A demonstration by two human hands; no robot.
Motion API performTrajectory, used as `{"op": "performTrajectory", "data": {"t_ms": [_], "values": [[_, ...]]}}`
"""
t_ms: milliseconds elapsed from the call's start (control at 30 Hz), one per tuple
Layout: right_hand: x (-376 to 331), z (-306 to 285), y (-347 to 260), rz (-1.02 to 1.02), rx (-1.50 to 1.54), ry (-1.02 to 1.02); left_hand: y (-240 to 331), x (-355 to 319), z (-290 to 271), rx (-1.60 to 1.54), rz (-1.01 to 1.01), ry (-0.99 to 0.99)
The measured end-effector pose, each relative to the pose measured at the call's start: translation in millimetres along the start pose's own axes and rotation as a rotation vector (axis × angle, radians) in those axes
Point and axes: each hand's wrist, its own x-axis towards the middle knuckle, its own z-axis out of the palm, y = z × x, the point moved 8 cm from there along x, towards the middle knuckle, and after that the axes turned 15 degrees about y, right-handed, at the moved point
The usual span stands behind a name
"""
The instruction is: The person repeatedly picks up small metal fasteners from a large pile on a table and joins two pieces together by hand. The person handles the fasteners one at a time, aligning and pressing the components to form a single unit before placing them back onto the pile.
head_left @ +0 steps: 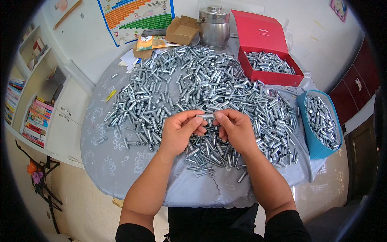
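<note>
Over the near part of the pile, my left hand [179,131] and my right hand [237,128] come together. Between them lies a silvery metal expansion bolt [206,116], roughly level. Its left end is pinched by my left thumb and fingers; my right thumb and forefinger close on its right end, partly hiding it. Below and around both hands spreads a large heap of similar shiny expansion bolts and sleeves [217,86]. A few loose pieces, among them a thin bolt [206,173], lie near the front edge of the heap.
The round table wears a grey patterned cloth [109,161]. At the back right stand a red box [270,78] and a teal bin [318,149], both holding metal pieces. Behind the heap are a metal canister [214,30] and a small cardboard box [182,31]. A yellow tool [110,95] lies left.
</note>
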Motion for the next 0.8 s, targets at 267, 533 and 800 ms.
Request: {"op": "performTrajectory", "data": {"t_ms": [267, 533, 800], "values": [[1.0, 0.4, 3.5, -0.004, -0.044, -0.012, -1.0, 0.6, -1.5, -0.011, 0.006, 0.012], [0.3, 2.6, 5.7, 0.017, -0.032, -0.026, -2.6, 0.7, -2.1, -0.054, -0.007, 0.005], [-1.2, 1.1, -1.2, 0.004, 0.020, 0.017, -3.0, 1.0, -0.8, -0.033, 0.004, -0.007]]}}
